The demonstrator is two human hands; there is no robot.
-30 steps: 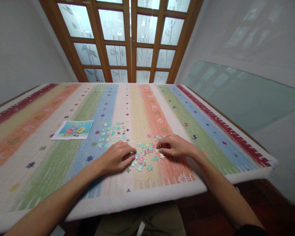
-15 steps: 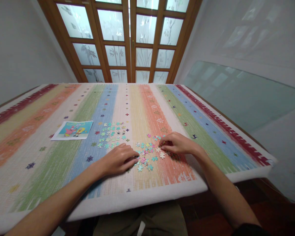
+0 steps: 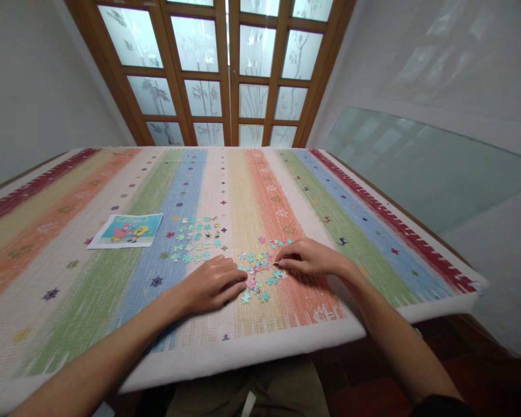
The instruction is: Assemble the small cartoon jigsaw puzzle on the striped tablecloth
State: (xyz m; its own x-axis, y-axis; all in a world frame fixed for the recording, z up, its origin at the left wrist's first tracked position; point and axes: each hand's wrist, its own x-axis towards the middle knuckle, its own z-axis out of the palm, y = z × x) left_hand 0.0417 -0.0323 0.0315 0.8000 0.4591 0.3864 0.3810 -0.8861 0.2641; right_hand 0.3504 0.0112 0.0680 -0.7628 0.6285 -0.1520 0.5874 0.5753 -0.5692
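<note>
A loose heap of puzzle pieces (image 3: 260, 266), mostly turquoise, pink and yellow, lies on the cloth between my hands. My left hand (image 3: 215, 284) rests at the heap's left edge with its fingers curled and the thumb close to the index finger; whatever is between them is hidden. On the heap's right side, my right hand (image 3: 310, 256) pinches a puzzle piece (image 3: 276, 264) that is mostly covered by the fingertips. Beyond my left hand, several more pieces (image 3: 195, 238) are spread out in rough rows, mostly turquoise.
A printed cartoon picture (image 3: 128, 230) lies flat to the left of the rows. Under everything is a striped cloth (image 3: 95, 301) over a wide table, its front edge close to my lap. Wooden doors with glass panes (image 3: 230, 87) stand past the far edge.
My right hand has shifted slightly left and lower over the heap, and its fingertips have come together. The pale pieces beside it are now mostly covered. My left hand stays nearly in place.
</note>
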